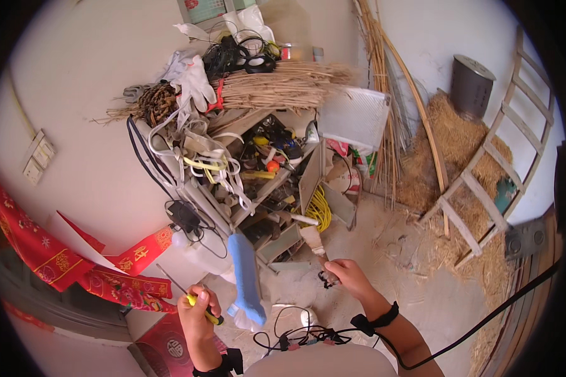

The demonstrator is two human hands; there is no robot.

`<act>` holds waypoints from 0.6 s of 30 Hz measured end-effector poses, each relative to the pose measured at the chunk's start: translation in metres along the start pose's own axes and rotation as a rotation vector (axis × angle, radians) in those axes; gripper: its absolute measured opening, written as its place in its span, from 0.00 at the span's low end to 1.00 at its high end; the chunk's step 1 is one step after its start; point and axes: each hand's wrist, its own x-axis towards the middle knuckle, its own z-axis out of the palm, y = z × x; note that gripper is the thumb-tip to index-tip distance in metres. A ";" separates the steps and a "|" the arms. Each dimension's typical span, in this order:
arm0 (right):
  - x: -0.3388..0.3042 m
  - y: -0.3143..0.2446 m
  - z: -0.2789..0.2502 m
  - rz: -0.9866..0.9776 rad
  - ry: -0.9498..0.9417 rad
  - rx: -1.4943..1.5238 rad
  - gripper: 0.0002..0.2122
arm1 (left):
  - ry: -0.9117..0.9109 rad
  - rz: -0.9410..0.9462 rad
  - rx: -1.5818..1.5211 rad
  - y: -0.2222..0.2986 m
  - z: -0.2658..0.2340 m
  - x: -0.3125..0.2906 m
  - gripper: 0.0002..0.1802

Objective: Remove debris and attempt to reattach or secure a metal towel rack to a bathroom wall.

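My left hand (198,311) is closed around a screwdriver (192,300). Its handle is yellow and black, and its thin shaft points up and to the left. Farther right, my right hand (349,279) grips what looks like a worn paintbrush (312,240), with its broad pale end pointing away from me. Beyond that end stands an open cabinet (264,195) crammed with tools and odds and ends. A long blue object (245,276) stands between my hands, nearer the left one.
Dry stalks (277,85) and white gloves (194,85) lie on the cabinet. A coil of yellow cable (317,207) hangs by its door. At right, a wooden ladder (484,195) leans over straw (446,132). Red banners (119,286) hang at left. A black cable (484,323) runs past my right arm.
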 end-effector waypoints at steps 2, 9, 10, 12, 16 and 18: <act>0.017 -0.014 -0.003 -0.003 -0.047 -0.054 0.13 | 0.073 0.020 0.117 -0.007 0.002 0.007 0.11; 0.070 -0.033 -0.014 0.048 -0.173 0.000 0.12 | 0.194 0.083 0.175 -0.010 0.014 0.018 0.06; 0.080 -0.035 -0.016 0.029 -0.183 -0.018 0.13 | 0.250 0.078 0.176 -0.011 0.014 0.017 0.06; 0.101 -0.041 -0.021 0.019 -0.212 -0.042 0.13 | 0.360 0.064 0.243 -0.013 0.018 0.016 0.07; 0.149 -0.063 -0.027 -0.002 -0.312 -0.071 0.13 | 0.575 0.064 0.249 -0.019 0.034 0.004 0.08; 0.169 -0.079 -0.024 0.024 -0.404 0.013 0.12 | 0.706 0.064 0.335 -0.022 0.049 -0.006 0.08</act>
